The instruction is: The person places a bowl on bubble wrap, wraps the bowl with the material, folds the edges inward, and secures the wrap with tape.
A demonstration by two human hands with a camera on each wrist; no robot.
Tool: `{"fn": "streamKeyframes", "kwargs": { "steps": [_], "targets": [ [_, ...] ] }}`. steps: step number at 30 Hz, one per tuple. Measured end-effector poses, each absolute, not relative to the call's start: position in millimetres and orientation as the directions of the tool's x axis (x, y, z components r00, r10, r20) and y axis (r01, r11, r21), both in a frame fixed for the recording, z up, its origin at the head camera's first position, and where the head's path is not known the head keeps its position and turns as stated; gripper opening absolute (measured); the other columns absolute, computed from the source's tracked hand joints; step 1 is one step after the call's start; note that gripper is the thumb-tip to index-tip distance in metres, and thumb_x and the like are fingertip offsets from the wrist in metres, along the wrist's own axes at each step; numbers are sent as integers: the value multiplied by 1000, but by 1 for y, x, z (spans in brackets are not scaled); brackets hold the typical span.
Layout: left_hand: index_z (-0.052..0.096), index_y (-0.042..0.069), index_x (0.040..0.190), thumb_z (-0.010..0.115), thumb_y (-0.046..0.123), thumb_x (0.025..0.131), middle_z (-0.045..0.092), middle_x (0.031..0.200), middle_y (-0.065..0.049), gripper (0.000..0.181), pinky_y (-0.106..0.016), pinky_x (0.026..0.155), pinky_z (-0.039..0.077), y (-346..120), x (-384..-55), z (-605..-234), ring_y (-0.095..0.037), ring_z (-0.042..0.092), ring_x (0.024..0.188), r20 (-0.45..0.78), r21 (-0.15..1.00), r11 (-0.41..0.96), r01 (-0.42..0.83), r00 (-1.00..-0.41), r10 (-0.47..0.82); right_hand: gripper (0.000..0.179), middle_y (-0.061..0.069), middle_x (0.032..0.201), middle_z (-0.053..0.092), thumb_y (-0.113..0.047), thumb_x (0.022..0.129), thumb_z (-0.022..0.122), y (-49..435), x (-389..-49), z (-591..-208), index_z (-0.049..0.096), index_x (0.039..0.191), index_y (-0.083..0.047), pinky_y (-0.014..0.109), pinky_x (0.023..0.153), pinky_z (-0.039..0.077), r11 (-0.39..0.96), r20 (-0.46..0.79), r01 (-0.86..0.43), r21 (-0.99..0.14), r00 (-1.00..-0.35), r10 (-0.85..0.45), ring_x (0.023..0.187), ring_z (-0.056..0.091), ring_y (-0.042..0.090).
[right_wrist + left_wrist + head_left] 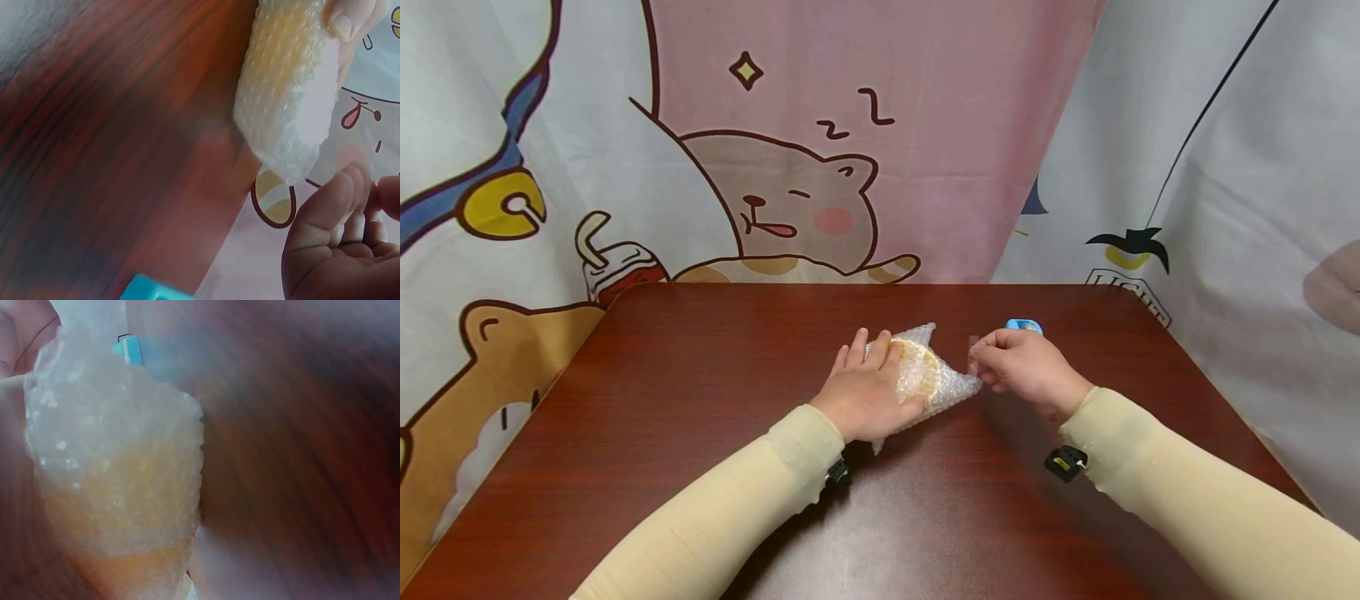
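Note:
A package in bubble wrap (951, 387), with something round and yellow-orange showing through, sits on the table near its middle. My left hand (868, 387) lies over its left side, fingers spread and straight, thumb along the near side. In the right wrist view, that thumb rests on the bubble wrap (281, 94). Just off the package's right corner, my right hand (1022, 367) pinches a short strip of clear tape (973, 354) between thumb and fingertips. In the left wrist view the wrapped package (119, 487) fills much of the left side.
A small blue object (1025, 325), like a tape dispenser, stands just beyond my right hand. The brown wooden table (715, 358) reaches back to a cartoon-printed curtain (955, 100). At the far right edge, part of another person's hand or arm (1333, 283) shows.

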State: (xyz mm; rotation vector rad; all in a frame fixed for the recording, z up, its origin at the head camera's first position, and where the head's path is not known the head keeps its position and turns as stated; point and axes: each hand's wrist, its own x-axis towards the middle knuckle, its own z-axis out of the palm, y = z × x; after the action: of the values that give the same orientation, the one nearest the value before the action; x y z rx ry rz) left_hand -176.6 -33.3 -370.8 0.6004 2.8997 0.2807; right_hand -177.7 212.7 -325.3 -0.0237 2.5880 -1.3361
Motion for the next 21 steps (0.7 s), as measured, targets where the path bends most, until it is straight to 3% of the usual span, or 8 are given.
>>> {"fn": "streamKeyframes", "kwargs": {
  "steps": [13, 21],
  "targets": [
    [21, 11, 169, 41, 76, 99, 10, 179, -9, 98, -55, 133, 10, -33, -177, -371, -40, 0, 165, -125, 213, 901, 377, -905, 408, 32, 16, 132, 69, -28, 105, 62, 193, -178, -329, 71, 116, 1, 33, 84, 57, 536, -174, 95, -839, -980, -99, 105, 63, 24],
    [21, 12, 169, 41, 76, 98, 11, 179, -9, 98, -55, 133, 10, -33, -177, -372, -40, 1, 165, -119, 214, 901, 377, -905, 408, 33, 15, 128, 70, -30, 103, 64, 185, -178, -328, 73, 116, 0, 36, 87, 55, 552, -165, 96, -828, -983, -76, 111, 62, 30]
  ]
}}
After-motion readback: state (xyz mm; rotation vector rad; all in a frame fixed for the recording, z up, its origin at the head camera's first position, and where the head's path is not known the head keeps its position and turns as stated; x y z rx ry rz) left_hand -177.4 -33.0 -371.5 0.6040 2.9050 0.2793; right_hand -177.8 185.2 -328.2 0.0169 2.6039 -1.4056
